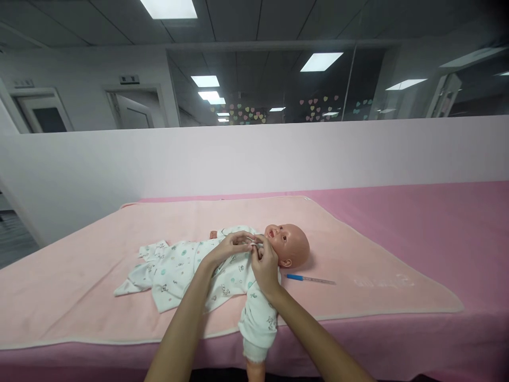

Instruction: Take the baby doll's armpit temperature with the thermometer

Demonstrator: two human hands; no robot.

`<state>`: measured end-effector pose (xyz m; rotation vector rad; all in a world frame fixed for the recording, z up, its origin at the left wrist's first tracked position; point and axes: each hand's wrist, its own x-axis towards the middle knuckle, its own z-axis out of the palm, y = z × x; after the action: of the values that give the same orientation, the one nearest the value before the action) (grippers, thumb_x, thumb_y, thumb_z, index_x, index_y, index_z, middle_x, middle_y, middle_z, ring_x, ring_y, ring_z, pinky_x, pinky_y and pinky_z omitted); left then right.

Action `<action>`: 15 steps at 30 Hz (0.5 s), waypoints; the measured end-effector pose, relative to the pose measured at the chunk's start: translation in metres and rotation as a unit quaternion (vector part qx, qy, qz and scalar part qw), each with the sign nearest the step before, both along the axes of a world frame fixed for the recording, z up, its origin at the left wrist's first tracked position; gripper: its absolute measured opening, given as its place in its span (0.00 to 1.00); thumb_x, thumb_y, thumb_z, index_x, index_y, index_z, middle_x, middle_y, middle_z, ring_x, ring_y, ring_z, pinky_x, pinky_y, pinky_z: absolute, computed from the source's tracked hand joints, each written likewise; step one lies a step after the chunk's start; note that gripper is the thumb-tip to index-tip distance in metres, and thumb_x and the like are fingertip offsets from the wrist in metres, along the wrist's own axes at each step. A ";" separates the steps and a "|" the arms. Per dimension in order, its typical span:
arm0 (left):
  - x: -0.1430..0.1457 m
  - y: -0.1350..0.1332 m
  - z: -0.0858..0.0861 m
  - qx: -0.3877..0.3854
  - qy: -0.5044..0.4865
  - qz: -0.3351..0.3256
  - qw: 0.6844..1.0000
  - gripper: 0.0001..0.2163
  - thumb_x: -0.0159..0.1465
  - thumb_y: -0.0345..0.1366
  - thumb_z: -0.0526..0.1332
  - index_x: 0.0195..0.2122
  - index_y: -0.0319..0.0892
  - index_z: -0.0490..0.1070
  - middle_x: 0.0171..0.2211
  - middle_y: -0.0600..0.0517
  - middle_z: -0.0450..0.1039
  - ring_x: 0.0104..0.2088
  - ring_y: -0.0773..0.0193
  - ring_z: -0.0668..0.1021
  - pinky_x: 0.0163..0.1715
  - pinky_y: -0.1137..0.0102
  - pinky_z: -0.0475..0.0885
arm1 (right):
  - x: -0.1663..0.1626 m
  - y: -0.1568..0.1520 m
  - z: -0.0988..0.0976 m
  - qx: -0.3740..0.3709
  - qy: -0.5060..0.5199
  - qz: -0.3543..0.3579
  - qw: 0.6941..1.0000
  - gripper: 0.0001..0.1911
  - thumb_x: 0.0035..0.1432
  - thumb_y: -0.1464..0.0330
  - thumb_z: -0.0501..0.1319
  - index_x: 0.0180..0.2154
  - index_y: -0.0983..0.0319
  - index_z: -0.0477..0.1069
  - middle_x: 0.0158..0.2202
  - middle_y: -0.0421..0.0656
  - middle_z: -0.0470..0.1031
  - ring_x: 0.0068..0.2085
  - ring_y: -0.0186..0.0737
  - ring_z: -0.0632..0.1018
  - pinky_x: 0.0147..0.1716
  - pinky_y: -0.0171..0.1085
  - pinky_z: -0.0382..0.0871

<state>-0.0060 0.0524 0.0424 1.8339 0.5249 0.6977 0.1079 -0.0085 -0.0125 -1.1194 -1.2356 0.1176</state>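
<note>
Two bare hands reach forward from the bottom of the head view and meet at the neck of a baby doll [292, 245]; the doll lies on its back across the frame, head to the right, legs to the left; it wears a white baby suit [178, 268] printed with small coloured shapes. The left hand [230, 248] comes in over the doll's chest; its fingers [243, 237] are drawn narrow, pinching the collar of the baby suit just under the chin. The right hand [265, 268] sits just beside it, nearer the viewer; its fingers are also closed small on the same collar edge; whether the two hands touch there, I cannot tell. One sleeved arm of the doll hangs down over the near edge of the table [437, 228].

The doll rests near the middle of a pale pink blanket [358, 249], spread over the table's deeper pink cover; a slim stick [310, 279] with a blue end lies flat on the blanket near the doll's head, apart from both hands.

Behind the table stands a low white wall [238, 159]; above it is a dark glass window [278, 79] dotted with small heart stickers [242, 113]; white ceiling lights [169, 8] glow overhead; a door [133, 111] shows at far left.
</note>
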 end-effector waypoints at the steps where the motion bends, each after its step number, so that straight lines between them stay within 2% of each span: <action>1: 0.000 0.001 -0.001 0.007 0.004 0.005 1.000 0.16 0.52 0.38 0.64 0.42 0.39 0.71 0.40 0.47 0.74 0.41 0.60 0.74 0.43 0.67 0.67 | 0.000 0.000 0.000 -0.005 0.015 0.003 1.000 0.13 0.56 0.70 0.50 0.44 0.63 0.65 0.32 0.44 0.72 0.26 0.35 0.71 0.28 0.34 0.66; 8: 0.001 0.006 -0.009 -0.001 -0.006 0.074 0.997 0.14 0.52 0.39 0.64 0.37 0.37 0.75 0.35 0.46 0.76 0.40 0.58 0.75 0.43 0.65 0.67 | 0.000 -0.001 -0.001 -0.019 0.058 0.021 0.998 0.14 0.56 0.68 0.51 0.45 0.64 0.63 0.33 0.45 0.73 0.23 0.33 0.71 0.27 0.34 0.67; 15: -0.001 0.010 -0.014 -0.048 -0.040 0.127 0.990 0.15 0.48 0.39 0.67 0.36 0.38 0.75 0.32 0.48 0.76 0.35 0.61 0.75 0.39 0.67 0.69 | 0.001 0.001 -0.003 -0.004 0.076 0.036 0.996 0.12 0.57 0.68 0.51 0.43 0.62 0.63 0.41 0.49 0.72 0.36 0.38 0.76 0.36 0.37 0.69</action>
<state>-0.0068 0.0622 0.0284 1.6585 0.7335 0.8987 0.1086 -0.0074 -0.0159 -1.0537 -1.1396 0.2591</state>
